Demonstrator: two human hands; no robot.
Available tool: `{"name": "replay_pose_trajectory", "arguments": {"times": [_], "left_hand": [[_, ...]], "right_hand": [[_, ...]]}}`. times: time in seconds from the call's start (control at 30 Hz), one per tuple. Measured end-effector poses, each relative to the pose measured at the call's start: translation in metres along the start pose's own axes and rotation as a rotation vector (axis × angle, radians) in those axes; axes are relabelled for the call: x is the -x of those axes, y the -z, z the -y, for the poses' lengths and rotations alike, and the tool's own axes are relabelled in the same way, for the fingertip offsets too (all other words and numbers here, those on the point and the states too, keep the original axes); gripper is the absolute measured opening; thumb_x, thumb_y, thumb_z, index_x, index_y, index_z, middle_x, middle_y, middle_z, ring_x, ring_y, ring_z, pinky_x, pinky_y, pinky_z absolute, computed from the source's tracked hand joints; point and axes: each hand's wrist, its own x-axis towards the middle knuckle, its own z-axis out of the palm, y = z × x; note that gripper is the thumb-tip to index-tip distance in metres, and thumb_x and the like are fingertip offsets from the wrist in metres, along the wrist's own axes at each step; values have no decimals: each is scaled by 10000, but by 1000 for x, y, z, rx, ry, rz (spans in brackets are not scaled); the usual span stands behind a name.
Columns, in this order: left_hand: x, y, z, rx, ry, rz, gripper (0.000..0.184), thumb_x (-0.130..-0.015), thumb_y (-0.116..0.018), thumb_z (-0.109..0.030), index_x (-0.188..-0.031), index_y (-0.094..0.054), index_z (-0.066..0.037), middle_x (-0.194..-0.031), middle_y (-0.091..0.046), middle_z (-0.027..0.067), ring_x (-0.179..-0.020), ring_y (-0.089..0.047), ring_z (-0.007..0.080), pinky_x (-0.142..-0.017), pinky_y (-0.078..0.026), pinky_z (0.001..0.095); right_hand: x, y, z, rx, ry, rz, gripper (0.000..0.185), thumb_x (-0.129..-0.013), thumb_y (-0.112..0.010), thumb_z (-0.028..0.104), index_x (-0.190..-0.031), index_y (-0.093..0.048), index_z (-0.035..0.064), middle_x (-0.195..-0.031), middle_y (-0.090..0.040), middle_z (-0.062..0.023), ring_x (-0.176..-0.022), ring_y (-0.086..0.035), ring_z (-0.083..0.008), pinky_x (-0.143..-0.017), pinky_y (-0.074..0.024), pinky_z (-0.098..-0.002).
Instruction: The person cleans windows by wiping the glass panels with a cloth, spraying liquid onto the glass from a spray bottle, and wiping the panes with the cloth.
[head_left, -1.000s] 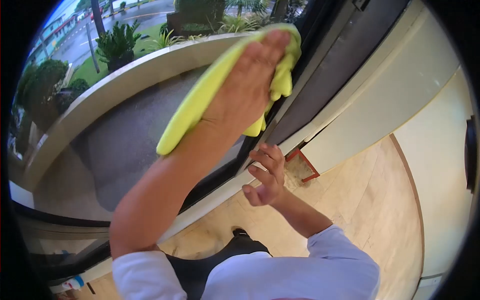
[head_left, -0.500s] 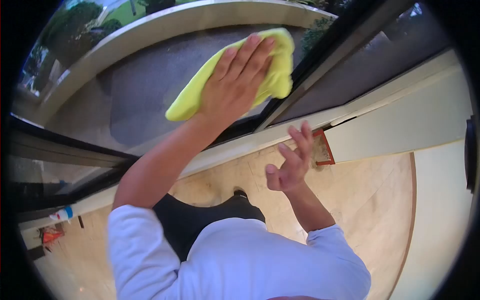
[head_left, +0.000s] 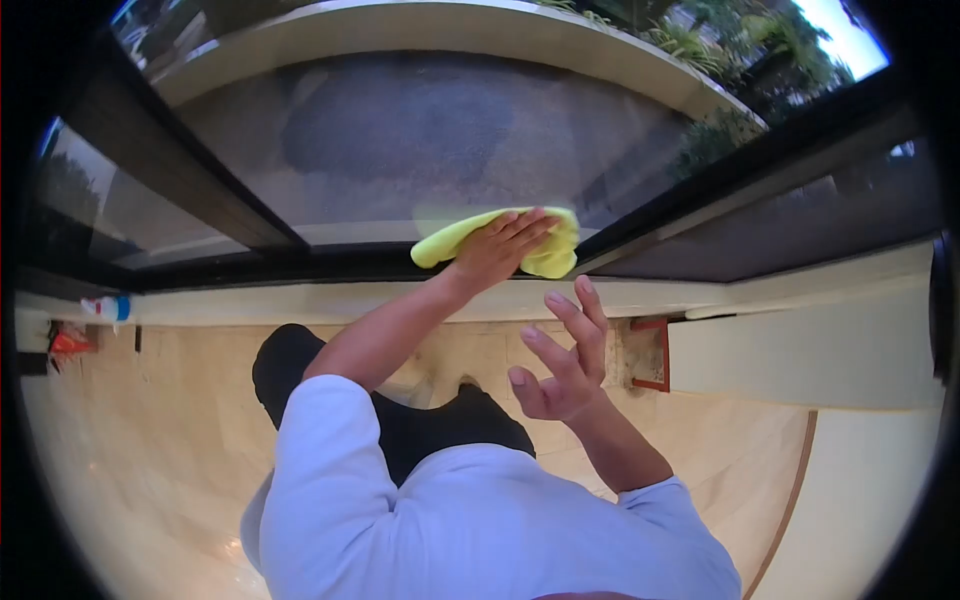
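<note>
Nearly flat, with fingers straight and not clamped around it, the left hand (head_left: 492,252) lies on a yellow-green cloth (head_left: 438,245). Since half a second ago, this cloth has come lower on the window pane (head_left: 400,130): it is now at the bottom edge, near the right corner, overlapping the black frame (head_left: 350,262). So the work, I judge, has reached this border. Beside it, the raised right hand (head_left: 568,368) holds nothing, its bent fingers apart. Farther, a white-and-blue bottle (head_left: 106,308) is at the left end of the pale sill (head_left: 300,303).
</note>
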Motion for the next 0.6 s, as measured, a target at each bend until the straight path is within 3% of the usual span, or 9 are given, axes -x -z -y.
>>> {"name": "replay_pose_trajectory", "arguments": {"times": [0.07, 0.1, 0.13, 0.2, 0.23, 0.3, 0.37, 0.5, 0.6], "left_hand": [[-17, 2, -13, 211, 199, -163, 493, -924, -532, -193, -1415, -536, -151, -1590, -390, -8, -1509, -275, 185, -1218, -179, 436], [-26, -23, -29, 303, 245, -78, 486, -956, -529, -206, -1436, -519, -132, -1586, -391, 19, -1502, -284, 197, -1209, -223, 415], [-20, -34, -25, 273, 266, -92, 486, -956, -529, -206, -1436, -519, -132, -1586, -391, 19, -1502, -284, 197, -1209, -223, 415], [-18, -45, -20, 1227, 284, -83, 526, -992, -476, -256, -1503, -420, -142, -1600, -363, 29, -1474, -325, 210, -1188, -284, 407], [-7, -47, -16, 1434, 286, -84, 540, -986, -492, -266, -1503, -411, -132, -1586, -369, 47, -1457, -338, 228, -1178, -292, 419], [32, -44, 4, 861, 385, -232, 572, -974, -525, -285, -1503, -393, -111, -1559, -382, 84, -1423, -364, 263, -1158, -307, 444], [83, -43, 34, 383, 652, -371, 609, -962, -557, -305, -1503, -376, -91, -1531, -395, 121, -1389, -391, 299, -1139, -321, 468], [163, -62, 97, -78, 1244, -542, 696, -937, -621, -344, -1503, -340, -50, -1477, -421, 195, -1320, -443, 369, -1100, -351, 518], [160, -77, 140, -454, 1529, -427, 771, -909, -668, -343, -1515, -312, -26, -1439, -441, 241, -1268, -476, 419, -1077, -358, 540]], "right_hand": [[-16, -9, 1, -91, 53, -4, 354, -891, -682, 324, -1157, -683, 91, -1357, -547, -221, -1346, -431, -503, -1077, -396, -562], [-22, -13, 3, -104, 53, 46, 360, -935, -633, 339, -1150, -642, 50, -1355, -525, -256, -1360, -406, -507, -1133, -328, -586], [-29, -19, 6, -123, 85, 54, 360, -935, -633, 339, -1150, -642, 50, -1355, -525, -256, -1360, -406, -507, -1133, -328, -586], [-35, -24, 7, -120, 97, 110, 354, -936, -632, 332, -1153, -639, 52, -1361, -519, -250, -1366, -398, -506, -1134, -322, -586], [-34, -24, 5, -129, 112, 137, 357, -925, -646, 319, -1158, -638, 48, -1375, -509, -249, -1374, -388, -508, -1131, -324, -587], [-28, -27, 3, -147, 85, 176, 346, -898, -679, 294, -1152, -661, 60, -1371, -522, -238, -1363, -407, -504, -1107, -358, -568], [-27, -30, 1, -169, 29, 244, 342, -842, -741, 221, -1142, -683, 67, -1381, -523, -224, -1353, -428, -498, -1078, -397, -546], [-39, -42, 12, -238, 53, 339, 381, -794, -781, 162, -1149, -681, 69, -1388, -518, -215, -1350, -436, -490, -1065, -409, -546], [-55, -35, 31, -279, 91, 359, 390, -791, -791, 177, -1150, -682, 70, -1383, -520, -215, -1355, -431, -492, -1058, -416, -544]]}}
